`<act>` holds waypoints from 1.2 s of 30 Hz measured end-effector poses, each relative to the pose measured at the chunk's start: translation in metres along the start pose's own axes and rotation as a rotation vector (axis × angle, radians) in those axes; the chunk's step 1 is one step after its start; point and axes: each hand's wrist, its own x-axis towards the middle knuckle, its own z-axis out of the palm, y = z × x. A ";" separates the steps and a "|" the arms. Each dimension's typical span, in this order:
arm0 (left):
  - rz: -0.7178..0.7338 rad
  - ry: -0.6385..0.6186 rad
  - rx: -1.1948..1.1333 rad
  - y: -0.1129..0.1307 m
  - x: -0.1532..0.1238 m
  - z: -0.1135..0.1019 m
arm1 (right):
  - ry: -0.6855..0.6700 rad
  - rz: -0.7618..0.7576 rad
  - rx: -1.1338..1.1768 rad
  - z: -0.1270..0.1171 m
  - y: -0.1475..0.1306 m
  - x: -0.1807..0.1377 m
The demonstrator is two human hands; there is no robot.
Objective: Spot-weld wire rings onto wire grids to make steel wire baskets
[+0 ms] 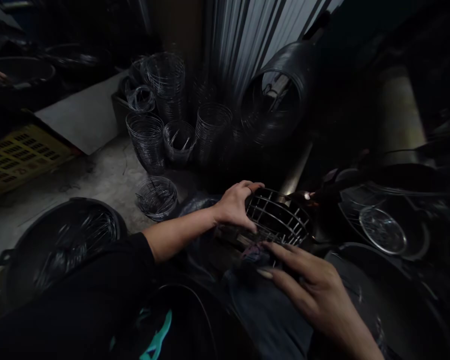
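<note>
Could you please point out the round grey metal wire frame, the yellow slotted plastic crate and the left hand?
Metal wire frame (280, 216): head view, middle bars.
Yellow plastic crate (24, 156): head view, slotted side wall.
Left hand (234, 204): head view, back of the hand.

Both hands (234, 205) (317, 280) extend forward (left thumb (247, 223) spread).

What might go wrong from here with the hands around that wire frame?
Scrapes: the bare left hand holds the wire frame at one side, so its metal could scratch the skin.
Slipping: that grip sits near one edge, so the frame might tilt or shift.
Poor sight: the scene is dim, and what the right hand touches is hard to tell; it may catch on something unseen.
</note>
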 end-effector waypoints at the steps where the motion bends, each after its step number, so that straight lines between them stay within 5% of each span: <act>1: 0.024 -0.010 0.069 0.008 -0.008 0.000 | -0.028 0.029 -0.004 0.001 0.001 0.004; 5: 0.059 0.004 0.205 0.022 -0.025 0.010 | -0.026 0.111 -0.221 0.008 0.014 0.014; 10: 0.028 0.013 0.232 0.022 -0.019 0.017 | 0.067 -0.066 -0.668 0.016 0.025 0.002; 18: 0.040 0.017 0.220 0.027 0.005 0.022 | 0.311 -0.207 -0.489 0.009 0.047 -0.001; 36: -0.084 -0.003 0.249 0.031 0.048 0.021 | 0.388 -0.173 -0.455 -0.011 0.076 0.030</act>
